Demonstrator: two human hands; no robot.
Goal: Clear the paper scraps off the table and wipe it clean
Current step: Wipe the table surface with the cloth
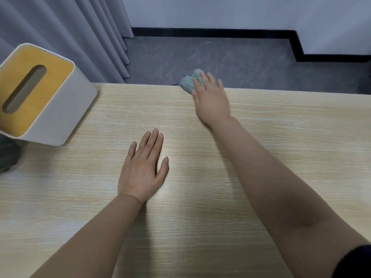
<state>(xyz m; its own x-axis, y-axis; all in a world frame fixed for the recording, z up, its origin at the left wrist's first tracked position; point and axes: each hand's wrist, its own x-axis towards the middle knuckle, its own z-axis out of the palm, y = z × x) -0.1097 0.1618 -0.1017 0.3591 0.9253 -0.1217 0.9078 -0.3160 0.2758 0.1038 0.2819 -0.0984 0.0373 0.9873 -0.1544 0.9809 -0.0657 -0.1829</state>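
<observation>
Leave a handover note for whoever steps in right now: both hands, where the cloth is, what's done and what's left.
Left hand: flat on the wooden table, fingers straight, holding nothing.
Right hand: reached out to the table's far edge, fingers straight, pressing on the teal cleaning cloth, which partly overhangs that edge.
Tissue box stands at the left end of the table.
Done: no paper scraps visible on the tabletop.
Left: finish the wipe; the near side and the right end probably need a pass, though I cannot tell which parts are already wiped.
</observation>
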